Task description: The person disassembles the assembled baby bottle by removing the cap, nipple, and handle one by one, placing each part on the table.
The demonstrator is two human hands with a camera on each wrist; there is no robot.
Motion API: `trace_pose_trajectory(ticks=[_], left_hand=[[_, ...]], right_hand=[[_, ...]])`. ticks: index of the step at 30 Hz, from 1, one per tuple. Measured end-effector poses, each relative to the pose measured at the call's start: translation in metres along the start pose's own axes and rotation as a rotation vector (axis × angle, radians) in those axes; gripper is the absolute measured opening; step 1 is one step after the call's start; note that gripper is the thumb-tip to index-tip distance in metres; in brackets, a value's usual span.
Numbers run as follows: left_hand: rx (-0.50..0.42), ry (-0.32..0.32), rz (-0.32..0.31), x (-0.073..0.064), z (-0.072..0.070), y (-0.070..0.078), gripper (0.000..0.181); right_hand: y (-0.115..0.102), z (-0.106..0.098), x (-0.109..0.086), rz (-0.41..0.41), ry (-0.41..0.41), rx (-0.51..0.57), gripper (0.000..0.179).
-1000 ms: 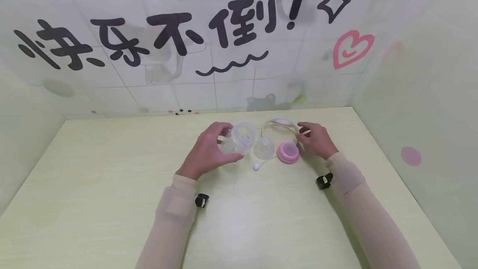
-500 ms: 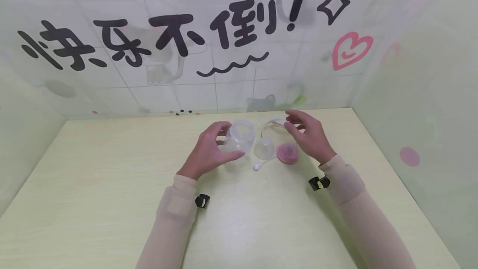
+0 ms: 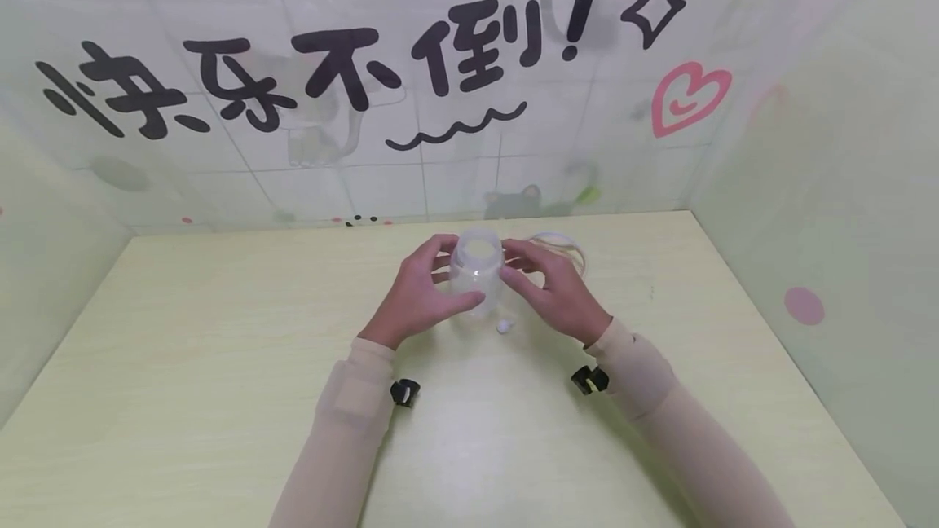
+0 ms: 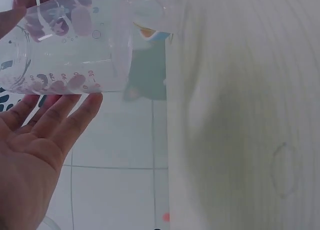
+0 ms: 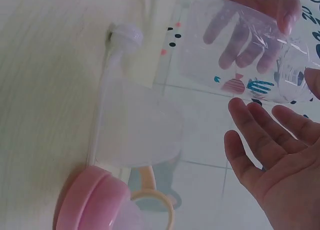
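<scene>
A clear baby bottle (image 3: 477,271), mouth up and printed with pink marks, is held above the table. My left hand (image 3: 423,292) grips its left side, thumb in front and fingers behind. My right hand (image 3: 550,288) is at the bottle's upper right with fingers spread and bent slightly; whether they touch it I cannot tell. Below the bottle in the right wrist view are a clear domed cover (image 5: 140,125), a pink collar with a teat (image 5: 95,205), and a straw with a white ball end (image 5: 127,37). My right hand hides the collar in the head view.
A peach-and-white handle (image 3: 568,244) lies behind my right hand. The pale table (image 3: 235,365) meets a printed wall (image 3: 330,186) at the back and a side wall (image 3: 844,226) at the right.
My right hand has moved left from the handle to the bottle. My left hand has kept its grip, and the bottle has turned more upright.
</scene>
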State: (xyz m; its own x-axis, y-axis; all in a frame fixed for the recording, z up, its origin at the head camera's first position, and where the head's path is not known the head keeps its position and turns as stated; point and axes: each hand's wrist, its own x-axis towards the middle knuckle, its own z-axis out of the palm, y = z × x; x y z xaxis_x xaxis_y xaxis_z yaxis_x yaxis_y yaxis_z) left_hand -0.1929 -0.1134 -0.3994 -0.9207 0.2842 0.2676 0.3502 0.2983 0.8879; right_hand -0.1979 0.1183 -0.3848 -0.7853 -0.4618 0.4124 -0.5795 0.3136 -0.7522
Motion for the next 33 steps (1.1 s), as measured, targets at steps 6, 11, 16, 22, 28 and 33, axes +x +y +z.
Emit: trace_pose_trajectory(ticks=[6, 11, 16, 22, 28, 33], left_hand=[[0.032, -0.013, -0.030, -0.001, -0.001, -0.003, 0.066], [0.052, -0.035, -0.049, -0.002, -0.003, -0.005, 0.067], [0.065, -0.059, -0.079, -0.002, -0.004, -0.010, 0.067], [0.072, -0.086, -0.098, -0.002, -0.004, -0.015, 0.070], [0.076, -0.107, -0.097, -0.003, -0.006, -0.016, 0.070], [0.081, -0.114, -0.095, -0.004, -0.007, -0.015, 0.071]], right_hand=[[0.003, 0.007, 0.000, 0.023, -0.016, 0.006, 0.037], [0.005, 0.011, -0.001, 0.053, -0.031, -0.009, 0.038], [0.009, 0.015, -0.002, 0.081, -0.049, -0.019, 0.038], [0.011, 0.017, -0.003, 0.089, -0.065, -0.028, 0.037], [0.011, 0.019, -0.003, 0.092, -0.071, -0.048, 0.037], [0.010, 0.019, -0.003, 0.087, -0.072, -0.056, 0.037]])
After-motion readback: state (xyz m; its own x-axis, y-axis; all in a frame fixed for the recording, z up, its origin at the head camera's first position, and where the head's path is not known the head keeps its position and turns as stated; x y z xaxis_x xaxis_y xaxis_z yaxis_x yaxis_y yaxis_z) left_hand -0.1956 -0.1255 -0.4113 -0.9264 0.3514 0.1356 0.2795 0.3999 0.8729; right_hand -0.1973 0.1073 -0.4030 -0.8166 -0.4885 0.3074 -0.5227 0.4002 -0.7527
